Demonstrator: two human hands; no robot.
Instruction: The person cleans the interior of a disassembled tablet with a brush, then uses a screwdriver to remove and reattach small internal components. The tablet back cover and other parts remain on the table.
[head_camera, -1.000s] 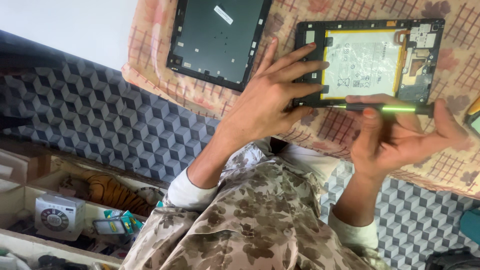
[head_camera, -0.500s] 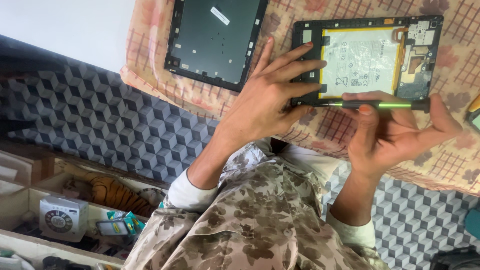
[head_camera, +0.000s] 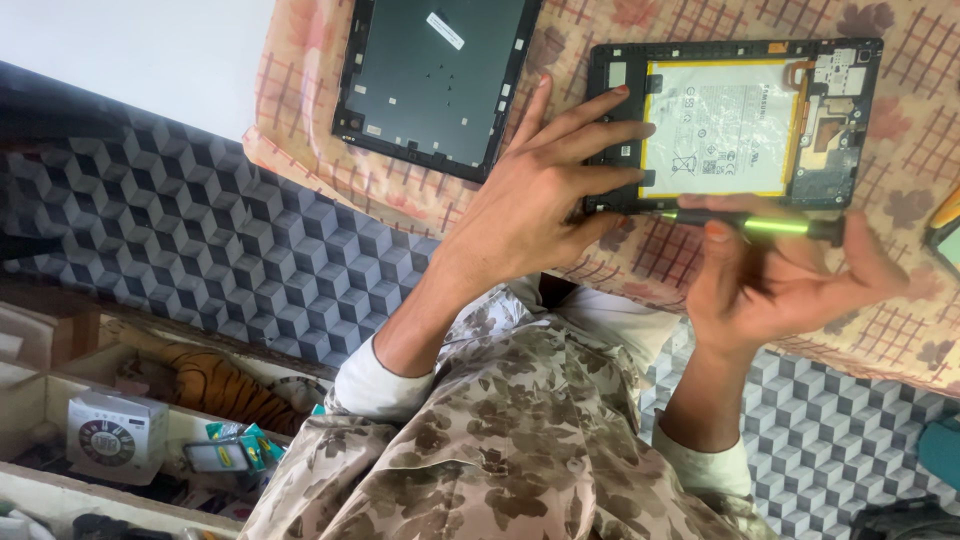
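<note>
An opened tablet (head_camera: 735, 125) lies on a patterned cloth (head_camera: 620, 250), its pale battery and circuit board showing inside a black frame. My left hand (head_camera: 545, 195) presses flat on the tablet's left end, fingers spread over the frame. My right hand (head_camera: 775, 280) holds a black and green screwdriver (head_camera: 755, 225) lying level along the tablet's near edge, its tip pointing left toward my left hand. A separate dark back cover (head_camera: 435, 80) lies on the cloth to the left of the tablet.
The floor (head_camera: 180, 260) has a grey cube pattern. At the lower left an open box (head_camera: 110, 440) holds small items, with a tiger-striped soft toy (head_camera: 215, 385) beside it. My knees in camouflage trousers (head_camera: 500, 450) fill the lower middle. A white wall (head_camera: 130, 50) is at the upper left.
The view has shifted slightly. My right hand with the screwdriver has stayed along the tablet's near edge, and my left hand keeps pressing on the frame.
</note>
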